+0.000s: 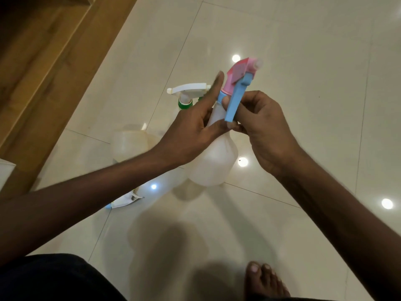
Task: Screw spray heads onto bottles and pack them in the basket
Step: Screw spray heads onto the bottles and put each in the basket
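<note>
My left hand (pixel 191 131) grips a translucent white plastic bottle (pixel 213 161); my right hand (pixel 263 129) pinches its blue screw collar (pixel 221 97).

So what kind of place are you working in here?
Probably a room at home, worked on the floor: glossy cream floor tiles mirroring ceiling lights, a wooden panel along the left, a bare foot on the tiles, and spray bottles standing on the floor.

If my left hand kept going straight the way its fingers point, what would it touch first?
Probably the pink spray head: the left hand holds the bottle, its forefinger pointing up beside that head's blue collar. Beyond lies bare floor. Depth is unclear, so it might slip past.
</note>
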